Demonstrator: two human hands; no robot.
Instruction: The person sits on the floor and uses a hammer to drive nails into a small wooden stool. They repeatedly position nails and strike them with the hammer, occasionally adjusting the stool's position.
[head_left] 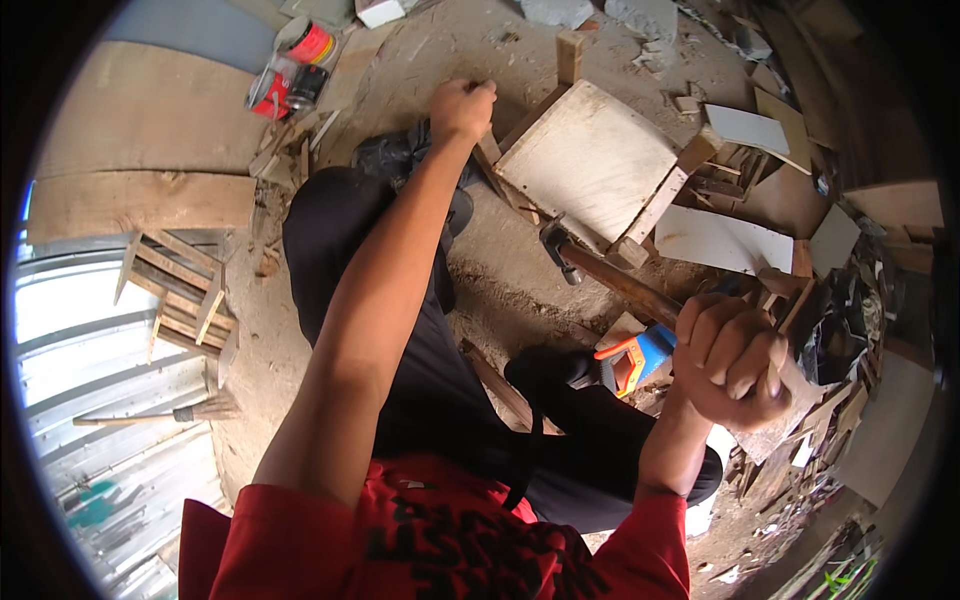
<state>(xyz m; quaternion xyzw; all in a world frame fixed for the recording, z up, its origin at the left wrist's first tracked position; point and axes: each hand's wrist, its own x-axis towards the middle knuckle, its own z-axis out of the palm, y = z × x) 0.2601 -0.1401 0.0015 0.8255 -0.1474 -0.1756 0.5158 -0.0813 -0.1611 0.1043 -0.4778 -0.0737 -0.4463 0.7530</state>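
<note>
A small wooden stool (590,160) with a pale square panel and short wooden legs is on the ground in front of me. My left hand (462,106) is closed at its left side, round the end of a wooden leg (487,152); the fingertips are partly hidden. My right hand (732,358) grips the wooden handle of a hammer (625,285). The dark metal hammer head (562,248) is close to the stool's near edge; I cannot tell whether they touch. Below the handle, by my foot, is a handsaw (638,358) with an orange and blue handle.
Red cans (268,94) and a dark can (306,86) stand far left beside plywood boards (150,120). A slatted wooden piece (180,290) and a brush (185,412) lie near corrugated metal sheets (120,350). White board offcuts (725,238) and wood scraps crowd the right.
</note>
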